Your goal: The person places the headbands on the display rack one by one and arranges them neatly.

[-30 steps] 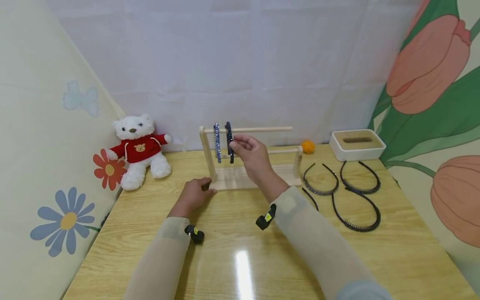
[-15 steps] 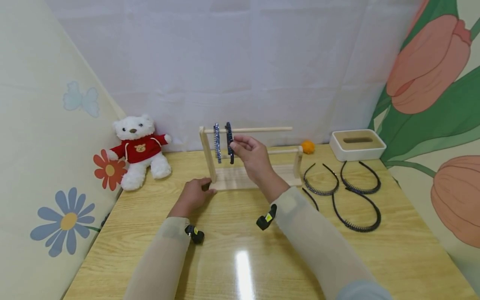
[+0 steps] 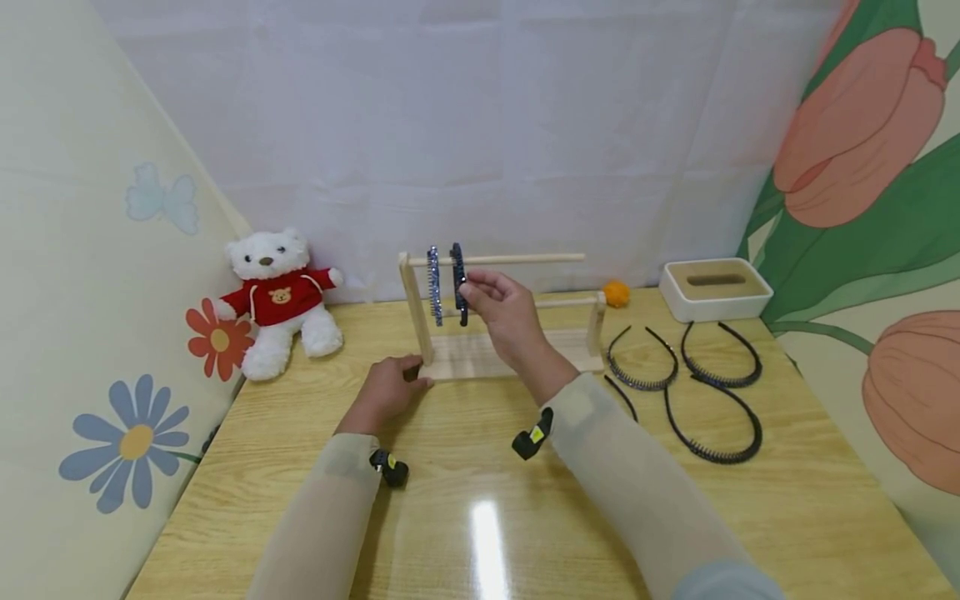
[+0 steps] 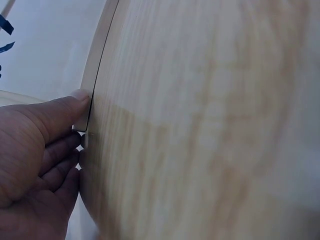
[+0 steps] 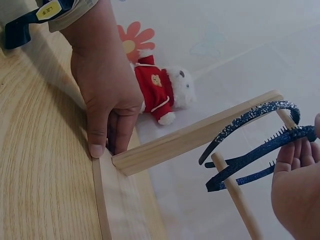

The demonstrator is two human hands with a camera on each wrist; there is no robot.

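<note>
A light wooden rack with an upper and a lower rod stands at the back of the table. My left hand holds the left end of its base; in the left wrist view the thumb lies on the base's edge, the other fingers curled by its end. Dark blue toothed headbands hang on the rack: a glittery one at far left, and beside it another headband, which my right hand pinches at its right side. In the right wrist view this headband passes around the rods.
Several dark headbands lie on the table right of the rack, one partly behind my right sleeve. Behind them are an orange ball-like object and a white tissue box. A white teddy bear in a red sweater sits at left.
</note>
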